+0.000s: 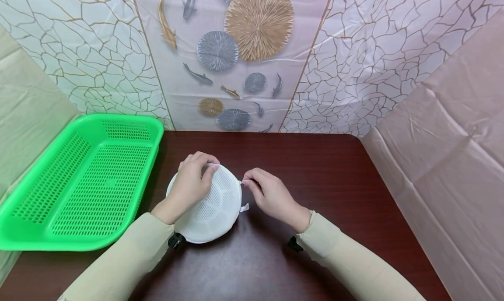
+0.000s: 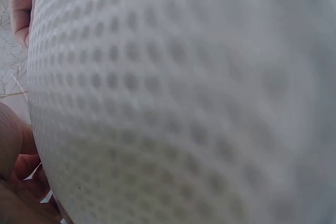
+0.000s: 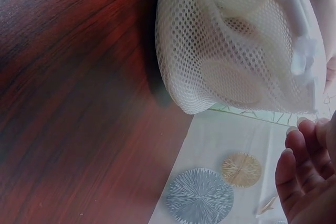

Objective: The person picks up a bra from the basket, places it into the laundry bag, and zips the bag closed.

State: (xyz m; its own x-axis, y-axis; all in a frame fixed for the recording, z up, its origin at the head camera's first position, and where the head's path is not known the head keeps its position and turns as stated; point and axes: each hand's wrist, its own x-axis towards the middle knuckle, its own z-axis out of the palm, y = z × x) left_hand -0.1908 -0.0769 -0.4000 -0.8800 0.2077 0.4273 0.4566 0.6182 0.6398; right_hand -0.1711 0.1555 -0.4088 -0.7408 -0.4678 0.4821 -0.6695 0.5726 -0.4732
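A round white mesh laundry bag [image 1: 216, 204] is held tilted over the table, and its mesh fills most of the left wrist view. My left hand [image 1: 190, 183] grips its far left rim, fingers over the back and thumb on the near face. At the bag's right edge, my right hand [image 1: 271, 194] pinches a small white piece between thumb and forefinger; the fingertips hide most of it. A short white tab [image 1: 244, 208] sticks out just below. In the right wrist view, a white zipper [image 3: 300, 30] runs along the bag's rim.
A green perforated plastic basket [image 1: 147, 178] stands at the left of the dark red-brown table [image 1: 315, 169]. Patterned cloth [image 1: 346, 64] hangs behind the table, and plain beige cloth [image 1: 441, 130] borders the right side.
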